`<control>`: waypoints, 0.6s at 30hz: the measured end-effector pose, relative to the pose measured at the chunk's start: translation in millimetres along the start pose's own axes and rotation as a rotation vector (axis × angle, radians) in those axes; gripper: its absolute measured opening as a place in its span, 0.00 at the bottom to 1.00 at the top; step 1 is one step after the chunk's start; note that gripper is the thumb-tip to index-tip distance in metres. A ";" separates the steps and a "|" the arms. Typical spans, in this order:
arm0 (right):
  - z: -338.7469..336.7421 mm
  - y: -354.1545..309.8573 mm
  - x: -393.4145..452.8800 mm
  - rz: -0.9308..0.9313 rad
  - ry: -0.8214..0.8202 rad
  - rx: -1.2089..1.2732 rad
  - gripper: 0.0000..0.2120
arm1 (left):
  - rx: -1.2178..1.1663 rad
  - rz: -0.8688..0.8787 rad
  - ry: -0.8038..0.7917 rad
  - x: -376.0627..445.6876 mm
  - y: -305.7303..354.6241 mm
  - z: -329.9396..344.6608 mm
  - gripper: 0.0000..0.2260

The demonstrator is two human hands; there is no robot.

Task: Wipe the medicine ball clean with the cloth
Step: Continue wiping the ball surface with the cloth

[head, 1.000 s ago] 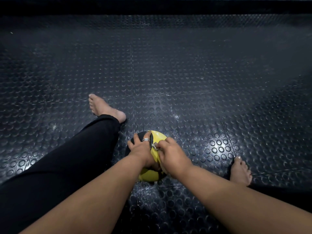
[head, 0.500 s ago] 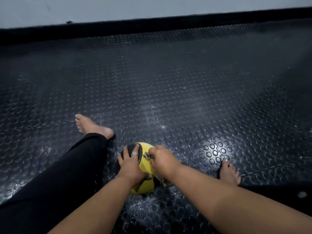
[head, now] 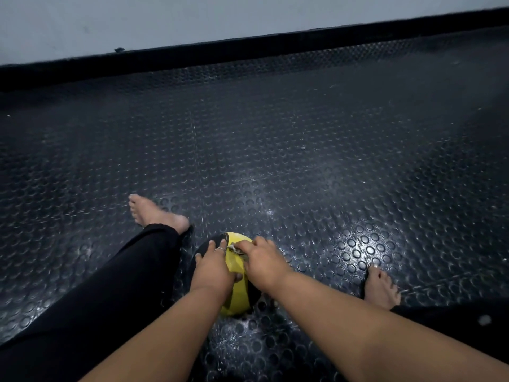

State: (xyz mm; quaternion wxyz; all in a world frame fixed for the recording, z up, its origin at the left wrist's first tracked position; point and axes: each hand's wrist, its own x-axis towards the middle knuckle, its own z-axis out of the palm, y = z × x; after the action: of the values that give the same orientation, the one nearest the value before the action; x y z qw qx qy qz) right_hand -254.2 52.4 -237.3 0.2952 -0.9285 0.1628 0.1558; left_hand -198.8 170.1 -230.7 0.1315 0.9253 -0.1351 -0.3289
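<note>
A round yellow-and-black medicine ball (head: 237, 296) is sitting on the dark studded rubber floor mat (head: 303, 161) between the person's spread legs, its yellow panels looking smooth and faintly glossy beside a black panel on its left. The left hand (head: 213, 267), wearing a ring, is resting on the ball's top with fingers spread over the black panel. The right hand (head: 264, 261) is pinching a small pale crumpled cloth (head: 234, 250) against the yellow top. Bare feet are lying on either side.
</note>
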 end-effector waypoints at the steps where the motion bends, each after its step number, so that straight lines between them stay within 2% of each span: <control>1: 0.6 0.9 2.3 -0.015 0.000 0.012 0.22 | 0.020 0.004 -0.010 1.7 -1.3 -2.6 0.43; 4: 9.0 8.5 7.3 -0.014 0.062 0.122 0.21 | 0.098 0.025 -0.076 4.7 -7.3 -6.3 0.47; 8: 13.7 13.1 10.9 0.170 0.144 0.286 0.18 | 0.145 0.036 -0.101 8.5 -11.6 -10.3 0.49; 14: 23.7 -0.2 -3.3 -0.073 0.187 0.178 0.16 | 0.171 0.049 -0.078 11.4 -15.5 -18.0 0.48; 16: 24.5 3.6 1.6 -0.069 0.204 0.142 0.15 | 0.177 0.060 -0.077 10.6 -17.4 -16.9 0.48; 18: 19.9 5.9 13.1 0.019 0.208 0.152 0.13 | 0.188 0.073 -0.086 10.1 -20.2 -13.4 0.49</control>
State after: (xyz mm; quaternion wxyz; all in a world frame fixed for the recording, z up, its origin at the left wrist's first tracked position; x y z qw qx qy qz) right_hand -248.6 57.0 -260.7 0.3449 -0.9129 0.2126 0.0485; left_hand -179.3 187.5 -233.2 0.0502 0.9132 -0.2043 -0.3491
